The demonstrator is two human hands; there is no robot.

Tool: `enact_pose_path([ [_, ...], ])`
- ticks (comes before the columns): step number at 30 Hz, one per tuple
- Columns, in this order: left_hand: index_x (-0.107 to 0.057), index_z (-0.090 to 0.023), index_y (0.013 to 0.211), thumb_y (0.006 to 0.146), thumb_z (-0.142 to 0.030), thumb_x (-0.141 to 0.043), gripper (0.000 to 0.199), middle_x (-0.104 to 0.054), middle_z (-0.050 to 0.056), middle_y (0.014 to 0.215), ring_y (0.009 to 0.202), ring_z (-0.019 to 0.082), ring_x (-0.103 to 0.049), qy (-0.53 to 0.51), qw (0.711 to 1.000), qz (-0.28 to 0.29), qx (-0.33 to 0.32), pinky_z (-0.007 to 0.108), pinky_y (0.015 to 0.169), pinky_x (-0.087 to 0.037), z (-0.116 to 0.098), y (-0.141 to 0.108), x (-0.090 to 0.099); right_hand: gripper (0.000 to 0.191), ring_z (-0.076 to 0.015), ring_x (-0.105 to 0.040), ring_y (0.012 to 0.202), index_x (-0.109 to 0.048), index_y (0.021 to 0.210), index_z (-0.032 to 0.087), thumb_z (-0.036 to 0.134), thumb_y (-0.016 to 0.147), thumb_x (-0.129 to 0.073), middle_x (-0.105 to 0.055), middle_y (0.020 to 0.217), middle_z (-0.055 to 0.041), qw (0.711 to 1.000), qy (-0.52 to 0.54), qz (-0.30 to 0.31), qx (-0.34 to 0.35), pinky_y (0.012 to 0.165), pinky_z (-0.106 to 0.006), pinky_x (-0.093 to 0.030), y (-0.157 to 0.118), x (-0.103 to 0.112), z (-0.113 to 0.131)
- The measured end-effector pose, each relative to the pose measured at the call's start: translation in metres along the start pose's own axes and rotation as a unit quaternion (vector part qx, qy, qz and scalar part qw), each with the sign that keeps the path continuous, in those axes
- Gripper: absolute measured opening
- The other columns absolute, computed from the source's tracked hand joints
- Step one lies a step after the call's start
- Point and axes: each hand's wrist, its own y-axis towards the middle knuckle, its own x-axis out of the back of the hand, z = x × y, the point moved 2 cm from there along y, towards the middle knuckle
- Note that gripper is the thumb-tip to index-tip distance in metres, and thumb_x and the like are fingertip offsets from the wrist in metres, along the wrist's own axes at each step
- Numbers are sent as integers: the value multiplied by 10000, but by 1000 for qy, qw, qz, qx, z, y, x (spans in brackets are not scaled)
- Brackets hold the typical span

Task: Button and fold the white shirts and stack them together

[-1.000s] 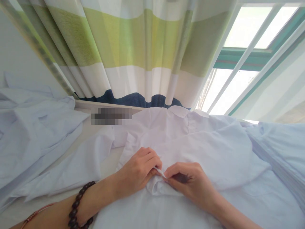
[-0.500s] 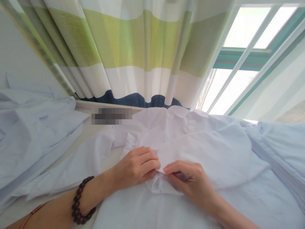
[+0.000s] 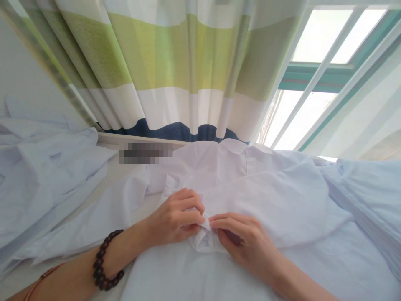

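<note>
A white collared shirt (image 3: 266, 192) lies spread out in front of me, its collar (image 3: 233, 145) toward the window and one sleeve (image 3: 115, 205) stretched to the left. My left hand (image 3: 177, 215), above a dark beaded bracelet (image 3: 105, 259) on the wrist, pinches a small fold of the shirt near its middle. Close beside it, my right hand (image 3: 242, 234) has thumb and fingers closed on the same bunched cloth from the right. The fingertips almost meet. Whether a button sits between them is hidden.
Rumpled white garments (image 3: 46, 179) are heaped at the left. Folded white cloth (image 3: 369, 184) lies at the right. A pixelated dark patch (image 3: 145, 153) is on the pale surface behind the sleeve. Beyond hang a green-and-white curtain (image 3: 175, 58) and a barred window (image 3: 319, 75).
Both hands have shifted slightly left with the pinched cloth. The right fingers are straighter, and the fold between the hands is a little more raised.
</note>
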Motion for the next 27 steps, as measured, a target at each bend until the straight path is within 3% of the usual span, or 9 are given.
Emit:
enact_pose_path([
  [8,-544,-196,783,693,-58,-516,167,-608,20,726,824,214,-528,-24,999,30,-11,402,796,-412,-1,1,9,327,-165,-634,860,-701,1068,266,83,872,-514,-706,1036,-31,998,-42,53,-14,784,-309,-516,2,0,-1],
  [14,-520,-203,734,713,-96,-491,113,-542,8,632,820,220,-506,-35,999,39,7,410,830,-383,-1,0,9,304,-165,-593,861,-696,1050,249,86,891,-494,-692,1018,-33,997,-34,70,-25,787,-311,-496,3,1,0],
  [20,-548,-189,873,801,-149,-474,111,-554,73,940,945,230,-477,2,994,19,110,401,876,-408,11,-3,12,325,-158,-575,915,-647,1063,224,25,858,-491,-680,1016,-25,996,-14,76,-53,838,-293,-472,2,-4,0],
  [24,-497,-187,950,859,-230,-479,102,-554,69,1003,976,213,-496,-54,981,105,153,369,908,-418,21,-2,21,241,-160,-571,986,-615,1094,215,124,914,-484,-656,1081,-37,989,-24,121,-83,891,-292,-463,5,9,9],
  [27,-482,-197,1109,810,-340,-622,359,-567,59,1069,962,204,-534,-88,956,211,183,328,878,-442,26,-1,33,313,-194,-542,1086,-561,1193,229,275,885,-595,-603,1198,-47,974,-48,201,-93,943,-324,-451,5,24,21],
])
